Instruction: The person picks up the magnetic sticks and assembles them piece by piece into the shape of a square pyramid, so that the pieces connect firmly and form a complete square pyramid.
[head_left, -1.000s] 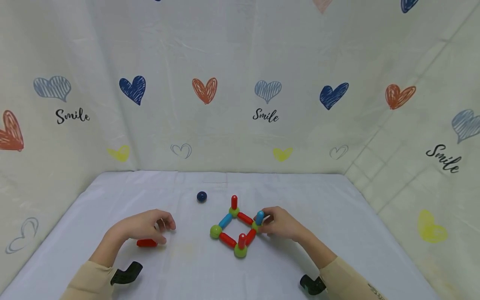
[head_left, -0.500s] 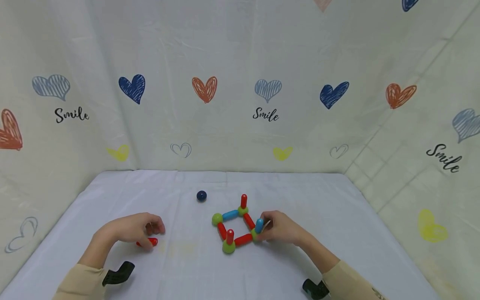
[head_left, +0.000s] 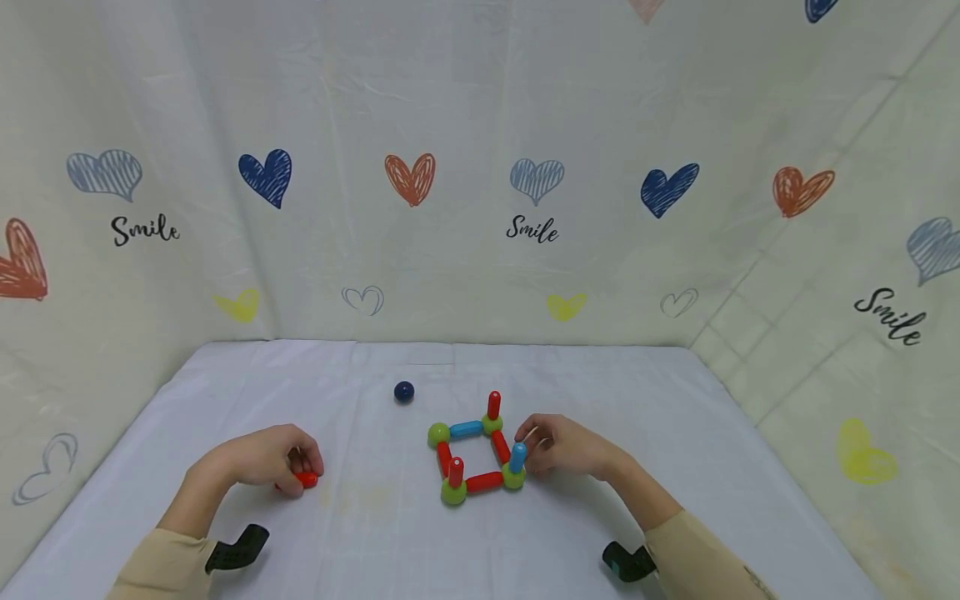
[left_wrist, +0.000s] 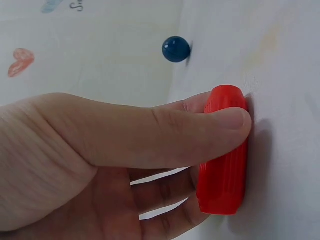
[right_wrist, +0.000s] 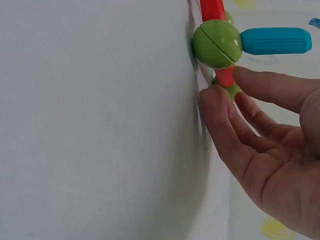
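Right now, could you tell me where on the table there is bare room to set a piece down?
Bare cloth lies between the left hand, which pinches a red rod, and the rod-and-ball square; also behind the dark blue ball toward the backdrop, and along the table's right side. It is crowded at the square, where the right hand rests.

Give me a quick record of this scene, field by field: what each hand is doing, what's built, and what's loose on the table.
left hand: grips a loose red rod between thumb and fingers
right hand: fingers rest against the square frame's red side rod
frame: green balls, red and blue rods; three rods upright
loose: dark blue ball
surface: white table
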